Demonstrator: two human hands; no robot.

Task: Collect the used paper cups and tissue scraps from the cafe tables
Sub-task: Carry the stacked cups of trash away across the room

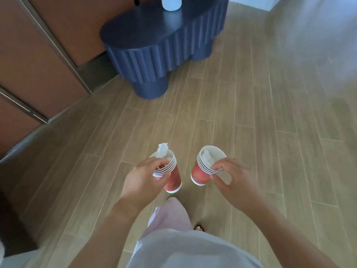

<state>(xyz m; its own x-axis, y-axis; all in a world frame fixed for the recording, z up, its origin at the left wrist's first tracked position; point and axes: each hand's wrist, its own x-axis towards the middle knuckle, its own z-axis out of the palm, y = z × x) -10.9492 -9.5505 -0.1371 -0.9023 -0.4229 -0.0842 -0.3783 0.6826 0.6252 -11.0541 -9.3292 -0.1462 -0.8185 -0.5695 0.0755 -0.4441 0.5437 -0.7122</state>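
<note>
Red paper with white rims is what I see in both hands, held out over the wood-look plank floor [251, 113]. The left hand [143, 178] grips the left stack of cups [172, 176], several cups nested together. Its fingers [160, 163] are curled over the rims and the thumb is pressed against the side. A white tissue scrap [162, 150] sticks up out of the top cup, above the rim.

The right hand [237, 180] pinches the right stack of cups [202, 171] at the near edge of its rims, with fingertips on top and the thumb underneath. A crumpled tissue [207, 157] lies inside the top cup and does not rise above the rim. Both stacks are tilted, mouths pointing up and away from me and bases angled back toward the body. They sit side by side with a clear gap between them and do not touch.

Ahead and a little to the left stands a dark blue worktop [146, 35] with a fluted side and a rounded base. It is just beside the brown wall panels [29, 55] with their metal trim. A white container [171, 2] stands on its far end, cut off by the top edge, so I cannot tell what it is.

Below the hands I see a pale garment [183, 248]. The tip of a sandalled foot [199, 228] shows on the floor beside it.
</note>
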